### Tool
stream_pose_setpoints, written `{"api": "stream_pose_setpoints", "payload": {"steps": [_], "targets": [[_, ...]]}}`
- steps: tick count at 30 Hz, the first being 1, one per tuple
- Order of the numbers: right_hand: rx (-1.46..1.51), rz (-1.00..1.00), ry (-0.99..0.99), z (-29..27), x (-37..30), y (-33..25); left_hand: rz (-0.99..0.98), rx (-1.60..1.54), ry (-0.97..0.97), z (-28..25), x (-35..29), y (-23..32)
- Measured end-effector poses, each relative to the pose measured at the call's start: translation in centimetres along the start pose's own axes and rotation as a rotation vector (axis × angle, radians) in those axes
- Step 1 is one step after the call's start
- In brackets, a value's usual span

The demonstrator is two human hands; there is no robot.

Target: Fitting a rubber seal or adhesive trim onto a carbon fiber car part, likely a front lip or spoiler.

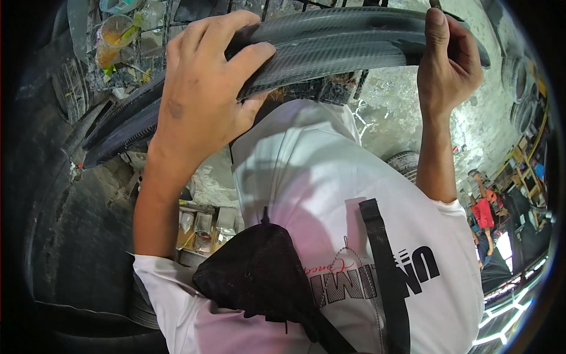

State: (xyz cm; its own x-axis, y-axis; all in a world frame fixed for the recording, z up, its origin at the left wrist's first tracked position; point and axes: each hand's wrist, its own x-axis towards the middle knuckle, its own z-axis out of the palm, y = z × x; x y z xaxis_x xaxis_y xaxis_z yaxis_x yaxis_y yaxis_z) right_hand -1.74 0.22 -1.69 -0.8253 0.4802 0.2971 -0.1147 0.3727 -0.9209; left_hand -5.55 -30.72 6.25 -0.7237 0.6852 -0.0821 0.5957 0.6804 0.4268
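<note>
A long, curved black panel with a carbon-fibre weave (336, 56) stretches across the top of the view, ridged along its length, with a darker patch towards its right end. My left hand (206, 76) is closed over its left part, fingers across the top and thumb at the near edge. Over the right end, my right hand (451, 59) pinches thumb against curled fingers. A small dark tip pokes out above that thumb; what it belongs to is unclear. The panel's left end (118, 127) runs behind my left wrist and slants down.
Clear plastic cups (117, 32), one with orange liquid, stand on a dark rack at upper left. Tyres (522, 88) lie on the grey floor (389, 112) at right. A box of small packages (203, 227) is below my left forearm. Another person in red (483, 215) is far right.
</note>
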Motion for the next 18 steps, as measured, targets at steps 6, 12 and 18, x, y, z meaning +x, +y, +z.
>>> {"api": "stream_pose_setpoints", "payload": {"steps": [6, 12, 18], "targets": [[-0.096, -0.018, -0.006, 1.8, 0.3, -2.2, -0.078, -0.078, -0.031, 0.1, -0.3, 0.5], [-0.104, 0.157, -0.193, -0.1, 0.9, -2.3, -0.184, -0.178, -0.063, 0.3, -0.5, 0.4], [-0.188, 0.174, -0.882, 0.9, 2.6, -5.3, -0.263, -0.133, 0.045, 1.1, -0.8, 0.5]]}}
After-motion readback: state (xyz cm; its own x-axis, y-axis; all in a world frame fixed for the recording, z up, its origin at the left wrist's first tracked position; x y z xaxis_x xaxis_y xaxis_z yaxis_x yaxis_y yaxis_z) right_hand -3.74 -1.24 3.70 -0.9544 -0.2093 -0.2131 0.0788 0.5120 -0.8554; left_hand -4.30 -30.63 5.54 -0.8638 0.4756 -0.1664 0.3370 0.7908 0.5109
